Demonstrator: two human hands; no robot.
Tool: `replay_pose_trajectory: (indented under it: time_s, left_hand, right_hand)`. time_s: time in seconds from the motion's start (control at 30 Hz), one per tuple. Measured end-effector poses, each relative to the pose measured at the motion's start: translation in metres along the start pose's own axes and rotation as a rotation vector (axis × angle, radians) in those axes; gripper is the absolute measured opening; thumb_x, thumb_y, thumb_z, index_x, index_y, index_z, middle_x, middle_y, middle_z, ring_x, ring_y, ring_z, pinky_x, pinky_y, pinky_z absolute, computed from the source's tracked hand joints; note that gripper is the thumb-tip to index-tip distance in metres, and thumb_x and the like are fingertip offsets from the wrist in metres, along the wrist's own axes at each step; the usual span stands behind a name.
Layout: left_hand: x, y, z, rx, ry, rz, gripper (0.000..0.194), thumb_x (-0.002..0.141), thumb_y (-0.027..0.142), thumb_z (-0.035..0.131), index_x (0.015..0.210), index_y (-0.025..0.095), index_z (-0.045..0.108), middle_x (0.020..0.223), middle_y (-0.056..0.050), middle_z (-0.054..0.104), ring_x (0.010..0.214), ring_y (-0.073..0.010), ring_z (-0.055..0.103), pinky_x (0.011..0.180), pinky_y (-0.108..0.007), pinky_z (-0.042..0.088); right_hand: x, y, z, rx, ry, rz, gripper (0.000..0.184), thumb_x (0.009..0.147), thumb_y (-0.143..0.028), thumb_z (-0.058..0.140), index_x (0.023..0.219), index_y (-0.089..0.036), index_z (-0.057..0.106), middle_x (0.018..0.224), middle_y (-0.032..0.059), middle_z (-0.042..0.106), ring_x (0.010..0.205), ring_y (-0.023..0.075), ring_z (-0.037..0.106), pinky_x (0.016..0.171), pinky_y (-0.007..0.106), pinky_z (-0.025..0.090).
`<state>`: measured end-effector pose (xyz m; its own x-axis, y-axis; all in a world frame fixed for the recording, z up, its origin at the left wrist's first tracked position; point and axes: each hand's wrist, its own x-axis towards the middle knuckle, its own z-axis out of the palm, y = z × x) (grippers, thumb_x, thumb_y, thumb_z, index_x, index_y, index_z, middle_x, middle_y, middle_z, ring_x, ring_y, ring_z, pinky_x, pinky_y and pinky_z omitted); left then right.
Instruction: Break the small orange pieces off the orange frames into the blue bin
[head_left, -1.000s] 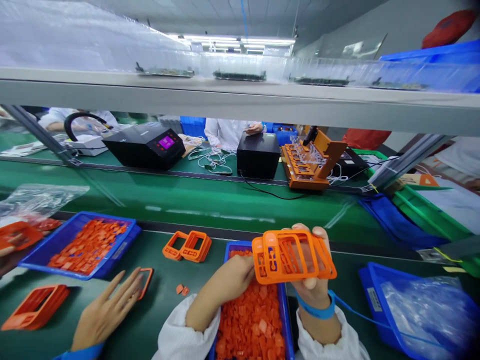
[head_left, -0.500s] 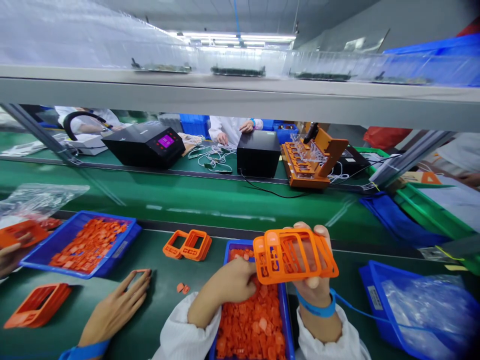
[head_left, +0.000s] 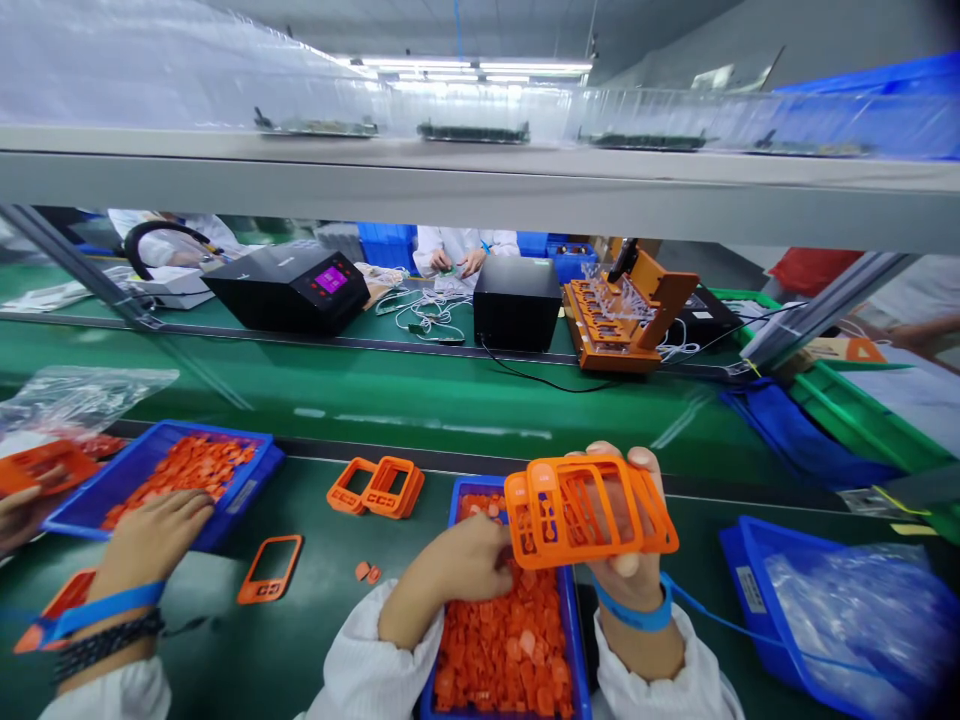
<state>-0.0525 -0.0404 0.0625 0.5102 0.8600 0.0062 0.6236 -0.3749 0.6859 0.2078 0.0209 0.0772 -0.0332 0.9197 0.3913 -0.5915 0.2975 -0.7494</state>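
My right hand [head_left: 636, 578] holds up a stack of orange plastic frames [head_left: 564, 548], fingers over the top edge and thumb below. Beside the stack's left end is my left hand [head_left: 466, 562], its fingers curled closed and touching or nearly touching the frames. Its fingertips are partly hidden, so I cannot make out what they hold. Beneath both hands stands a blue bin [head_left: 579, 655] full of small orange plastic pieces [head_left: 502, 650]. Two small orange pieces [head_left: 367, 572] lie on the green bench to the left.
More orange frames [head_left: 394, 487] sit behind the loose pieces. At left, a co-worker's hand [head_left: 154, 540] reaches over another blue bin [head_left: 251, 500]; a single orange frame [head_left: 271, 570] lies nearby. A blue bin of clear bags [head_left: 840, 610] stands right. A shelf [head_left: 480, 195] crosses above.
The co-worker's hand on the left has moved from the bench to the blue bin, leaving a single orange frame lying flat. My own hands and the stack have barely moved.
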Motion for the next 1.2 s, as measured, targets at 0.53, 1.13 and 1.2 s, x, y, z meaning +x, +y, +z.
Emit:
replay_pose_trajectory:
  time_s: [0.53,1.13,1.2]
  left_hand:
    - [0.065,-0.007,0.07,-0.121,-0.161,0.073,0.055,0.09,0.011,0.051,0.139,0.024,0.072,0.15,-0.005,0.069,0.144,-0.0284,0.061,0.124,-0.041,0.048]
    - [0.062,-0.006,0.062,-0.083,-0.145,0.035,0.051,0.087,0.008,0.057,0.132,0.022,0.075,0.146,-0.007,0.071,0.142,-0.0279,0.062,0.123,-0.04,0.049]
    - [0.065,-0.006,0.067,-0.055,-0.154,0.011,0.043,0.086,0.01,0.062,0.124,0.021,0.078,0.143,-0.008,0.073,0.141,-0.03,0.062,0.122,-0.041,0.049]
  right_hand:
    - [0.0,-0.002,0.003,0.025,0.002,0.001,0.087,0.056,-0.061,0.105,0.12,-0.034,0.053,0.124,0.0074,0.069,0.113,0.0346,0.075,0.096,0.056,0.066]
    - [0.004,0.002,0.001,0.061,-0.081,-0.062,0.073,0.068,-0.056,0.101,0.126,-0.037,0.061,0.129,0.0059,0.07,0.118,0.0317,0.074,0.099,0.054,0.067]
    - [0.003,0.003,0.0,0.052,-0.079,-0.062,0.074,0.067,-0.057,0.101,0.126,-0.037,0.06,0.128,0.0065,0.07,0.119,0.0329,0.073,0.1,0.055,0.066]
